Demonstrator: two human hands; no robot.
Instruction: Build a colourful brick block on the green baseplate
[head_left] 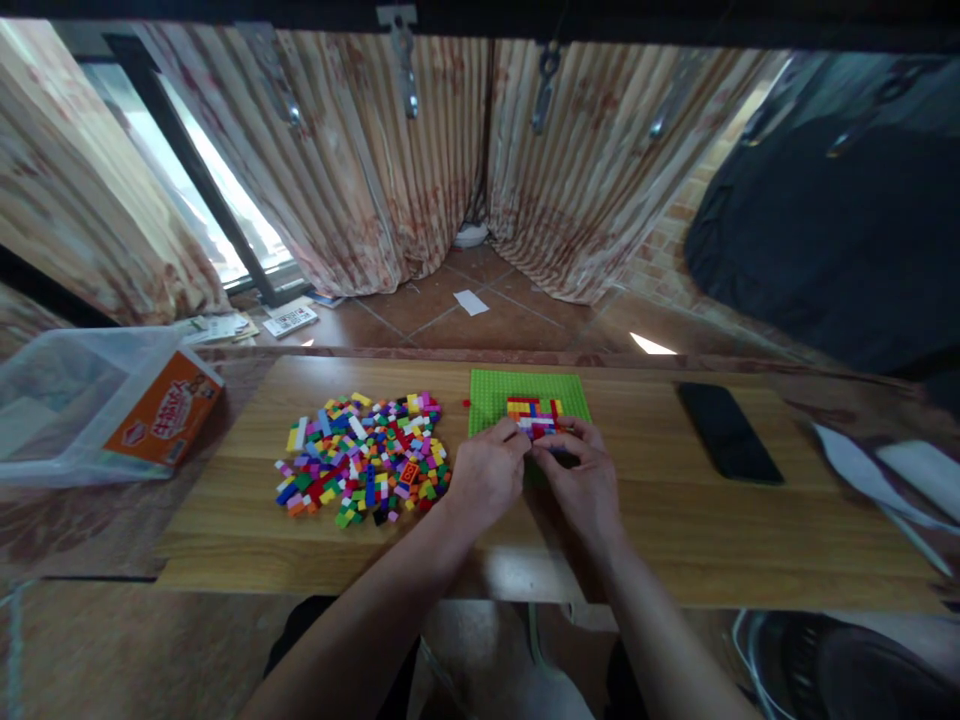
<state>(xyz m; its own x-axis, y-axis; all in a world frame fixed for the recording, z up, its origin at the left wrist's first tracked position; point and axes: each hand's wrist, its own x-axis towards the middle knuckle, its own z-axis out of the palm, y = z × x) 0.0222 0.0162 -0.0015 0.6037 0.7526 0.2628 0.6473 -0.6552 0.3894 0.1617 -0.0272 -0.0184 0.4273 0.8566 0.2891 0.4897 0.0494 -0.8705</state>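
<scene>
A green studded baseplate (491,390) lies on the wooden table, with a small block of colourful toy bricks (534,408) built up on it in red, yellow, blue and white. My left hand (491,465) is at the near left of this build, fingers curled together close to its front. From the right, my right hand (583,465) reaches in, thumb and fingers bent around the near right corner of the build. The fingertips of both hands nearly meet there. Whatever they pinch is too small and covered to make out.
A heap of loose bricks (367,455) spreads to the left on the table (675,540). One red brick (466,403) lies beside the baseplate. A black phone (729,432) rests to the right. A clear plastic bin (82,400) stands beyond the table's left end.
</scene>
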